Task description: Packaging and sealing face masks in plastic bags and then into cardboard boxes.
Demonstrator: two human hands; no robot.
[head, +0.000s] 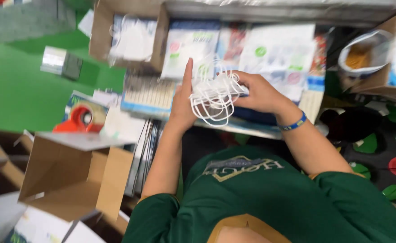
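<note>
White face masks (216, 96), a small bunch with their ear loops dangling in tangled arcs, sit between both our hands above the packing surface. We see the right hand (258, 92) closed around the bunch from the right, fingers curled over the top edge and thumb underneath, a blue wristband (293, 124) on that wrist. The left hand (182, 105) presses flat against the left side of the bunch, its index finger pointing straight up and the other fingers lying loosely behind the masks; how firmly it grips we cannot tell, since the view is blurred.

Just behind the masks, we find flat white packets (276, 56) with green and pink marks spread across the surface, and beside them a blue-edged packet (190, 47). A flat box with a pale ribbed front (147, 93) lies below those, near the left hand. Further back on the left stands an open cardboard box (105, 31) holding more white masks in clear wrapping. At the far right, another carton (378, 78) holds a white bag of something yellow-brown.

Moving outward to the left, a red tape dispenser (78, 119) rests by a large open cardboard box (74, 177) with its flaps up. Behind them stretches a bright green floor (13, 94), with a small silvery box (62, 63) on it. At the lower right we see a dark mat with green and red round shapes (387, 162). Our green shirt (270, 202) fills the bottom of the view.
</note>
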